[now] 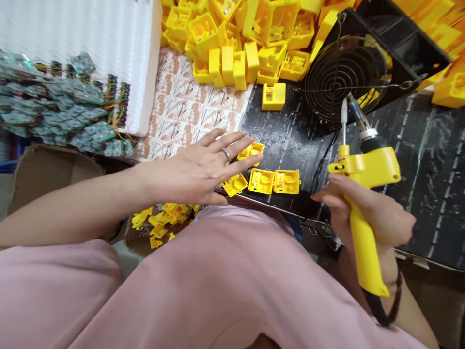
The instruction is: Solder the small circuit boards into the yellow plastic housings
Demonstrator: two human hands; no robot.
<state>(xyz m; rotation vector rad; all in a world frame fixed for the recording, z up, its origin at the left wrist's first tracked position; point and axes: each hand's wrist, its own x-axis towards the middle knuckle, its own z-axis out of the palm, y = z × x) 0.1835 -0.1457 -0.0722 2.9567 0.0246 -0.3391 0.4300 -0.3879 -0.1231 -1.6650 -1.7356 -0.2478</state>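
Observation:
My left hand (218,162) lies flat with fingers stretched over small yellow plastic casings at the table's front edge. One yellow casing (235,185) sits under its thumb side and another casing (257,151) shows behind its fingers. To the right, two open-topped casings (274,181) lie side by side, touching. My right hand (366,208) is wrapped round the yellow grip of a soldering gun (366,167). Its metal tip and a thin feed tube beside it point up, in front of the fan's grille. Whether the left fingers press on the casings is hard to tell.
A black fan (337,80) stands tilted at the back right. Yellow housings (232,63) are heaped behind, with a single housing (273,96) nearer. Wired circuit boards (72,102) lie on white foam (140,97) at left. Below, a cardboard box (39,179) stands near yellow pieces (169,220).

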